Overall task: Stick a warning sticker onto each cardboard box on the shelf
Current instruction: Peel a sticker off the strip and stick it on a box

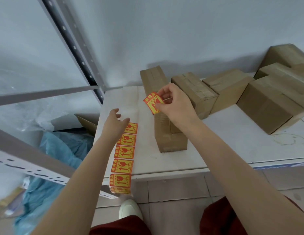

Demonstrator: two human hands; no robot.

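Note:
My right hand (175, 102) pinches a red and yellow warning sticker (152, 103) in the air, above the top of a long narrow cardboard box (171, 141) that lies on the white shelf (232, 146). A strip of the same stickers (124, 155) runs along the shelf's left part and hangs over its front edge. My left hand (116, 122) hovers with relaxed fingers at the far end of that strip, holding nothing. More cardboard boxes stand behind: one (193, 92), another (227, 85) and a larger one (273, 106).
Two further boxes (287, 58) are stacked at the back right against the wall. A grey metal upright (76, 48) and crossbars frame the shelf on the left. Blue plastic sheeting (51, 160) and an open carton (87, 122) lie below left. Tiled floor and a white shoe (130, 209) show below.

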